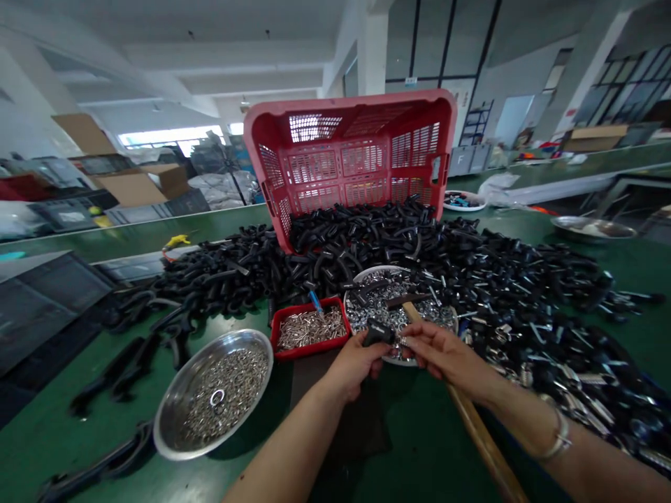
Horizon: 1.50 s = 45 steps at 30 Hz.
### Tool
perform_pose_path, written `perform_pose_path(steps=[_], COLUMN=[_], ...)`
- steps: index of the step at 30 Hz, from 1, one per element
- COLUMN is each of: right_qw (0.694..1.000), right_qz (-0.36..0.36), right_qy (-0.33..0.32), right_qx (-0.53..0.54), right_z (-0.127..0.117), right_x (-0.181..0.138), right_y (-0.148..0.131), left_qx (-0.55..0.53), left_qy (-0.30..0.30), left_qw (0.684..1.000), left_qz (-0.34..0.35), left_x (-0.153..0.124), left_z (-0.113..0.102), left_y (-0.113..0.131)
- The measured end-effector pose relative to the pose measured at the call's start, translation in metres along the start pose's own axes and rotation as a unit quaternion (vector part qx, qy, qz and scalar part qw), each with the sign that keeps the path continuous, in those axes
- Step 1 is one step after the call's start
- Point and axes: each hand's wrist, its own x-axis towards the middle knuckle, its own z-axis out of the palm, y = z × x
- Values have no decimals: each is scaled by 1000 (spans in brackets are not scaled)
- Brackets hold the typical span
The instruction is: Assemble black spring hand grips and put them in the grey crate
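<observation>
My left hand [355, 363] is closed around a small black plastic part [378, 332], held just in front of a round metal dish of shiny nuts [367, 279]. My right hand [440, 353] pinches a small silvery piece [405, 341] against the end of that black part. A wooden-handled hammer [474, 419] lies under my right forearm, its head resting on the dish of nuts. A big heap of black plastic parts [472, 265] spreads across the green table behind the dish.
A red plastic crate [356, 154] lies tipped on its side behind the heap. A small red tray of metal pins [309, 327] and a steel bowl of small washers [214, 395] sit at my left. Long black handles [131, 363] lie at the left edge. Boxes stand beyond.
</observation>
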Motion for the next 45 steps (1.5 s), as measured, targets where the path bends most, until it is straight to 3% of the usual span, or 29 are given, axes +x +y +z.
perform_pose_path(steps=[3, 9, 19, 22, 25, 27, 29, 34, 39, 45], right_qw=[1000, 999, 990, 989, 959, 964, 980, 998, 995, 998], right_qz=[-10, 31, 113, -16, -155, -171, -139, 0, -63, -60], right_qy=[-27, -19, -80, -9, 49, 70, 70, -48, -17, 24], right_qx=[8, 21, -3, -146, -231, -192, -124, -39, -80, -8], right_z=[22, 46, 47, 53, 66, 73, 78, 89, 105, 121], right_x=[3, 7, 17, 16, 12, 10, 11, 12, 8, 5], right_y=[7, 14, 3, -6, -15, -18, -16, 4, 4, 6], left_qx=[-61, -78, -236, -188, -178, -215, -232, -109, -59, -150], left_qy=[18, 30, -19, 16, 7, -14, -2, 122, 171, 166], left_qw=[998, 996, 972, 982, 983, 975, 972, 984, 978, 969], left_qz=[-12, -7, 2, -12, -38, -54, -36, 68, 102, 101], left_x=[-22, -40, -46, -47, -50, -53, -58, -73, -85, -86], left_z=[-11, -33, -42, -38, -33, -31, -32, -39, -49, -51], left_y=[-4, -12, -25, -26, -25, -24, -22, -17, -22, -37])
